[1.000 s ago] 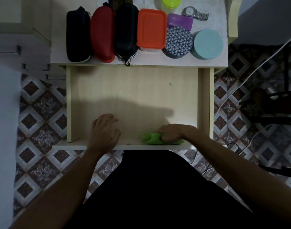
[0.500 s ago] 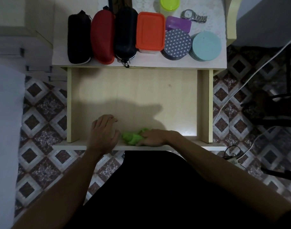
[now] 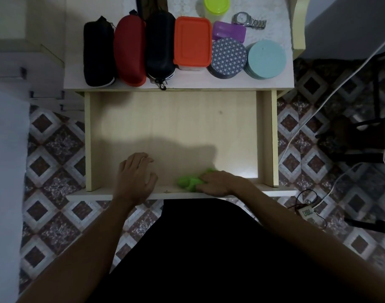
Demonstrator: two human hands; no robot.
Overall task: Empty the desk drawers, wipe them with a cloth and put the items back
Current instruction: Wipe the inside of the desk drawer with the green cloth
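Open drawer (image 3: 174,119), emptied: right hand (image 3: 217,182) is pressing the green cloth (image 3: 188,182) under curled fingers against the drawer's front edge, left hand (image 3: 135,176) is lying flat, fingers spread, holding nothing, beside the cloth.

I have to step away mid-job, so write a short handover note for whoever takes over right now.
Left hand: flat on the drawer floor near its front, holding nothing.
Right hand: pressing the green cloth against the drawer floor at the front, right of centre.
Things: three cases, orange box, two round tins, purple box, watch and green-lidded jar all sit on the desktop.
Done: drawer emptied, wiping under way.
Left: finish wiping, put the items back, then any other drawers.
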